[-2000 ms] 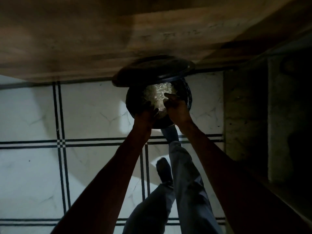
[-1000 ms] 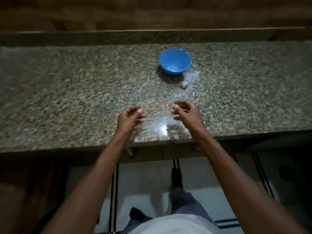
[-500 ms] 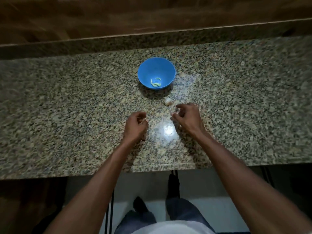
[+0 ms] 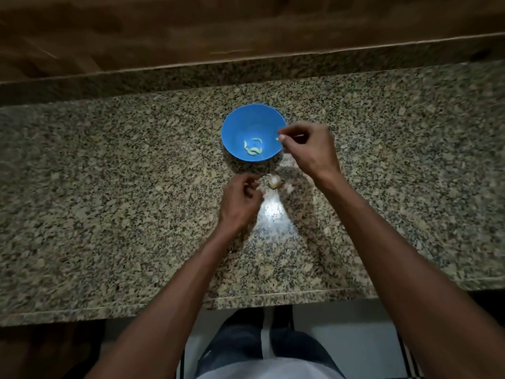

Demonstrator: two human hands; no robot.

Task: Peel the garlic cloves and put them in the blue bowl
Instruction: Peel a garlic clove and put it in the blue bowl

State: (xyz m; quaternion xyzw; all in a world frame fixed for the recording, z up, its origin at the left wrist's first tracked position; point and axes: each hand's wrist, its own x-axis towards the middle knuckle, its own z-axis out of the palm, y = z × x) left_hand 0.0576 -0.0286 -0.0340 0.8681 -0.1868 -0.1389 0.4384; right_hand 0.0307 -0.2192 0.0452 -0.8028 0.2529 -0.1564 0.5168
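1. A speckled granite counter [image 4: 109,203] fills the middle of the view, lit from above, with a bright glare patch near its centre. Behind it runs a brown wooden wall [image 4: 164,28].
2. The left hand [image 4: 239,199] rests low over the counter, just left of centre. Its fingers are curled in toward the thumb in a narrow pinch. Whether anything sits between them cannot be told, since the fingertips are blurred.
3. Just beside the left hand's fingertips, on the counter, lies a pale garlic bulb [image 4: 274,181] with papery skin. It sits close to the near side of the bowl but apart from it.
4. The blue bowl [image 4: 240,124] stands upright on the counter, beyond the left hand. Inside, on its floor, lie a few pale yellow-green peeled cloves [image 4: 252,147].
5. The right hand [image 4: 310,149] hovers at the bowl's right rim. Thumb and forefinger are pinched tight together over the rim. A small pale speck shows at the fingertips, likely a clove, though it is too small to be sure.
6. Below the counter edge, the person's dark trousers [image 4: 246,348] and a light floor [image 4: 355,324] are visible.
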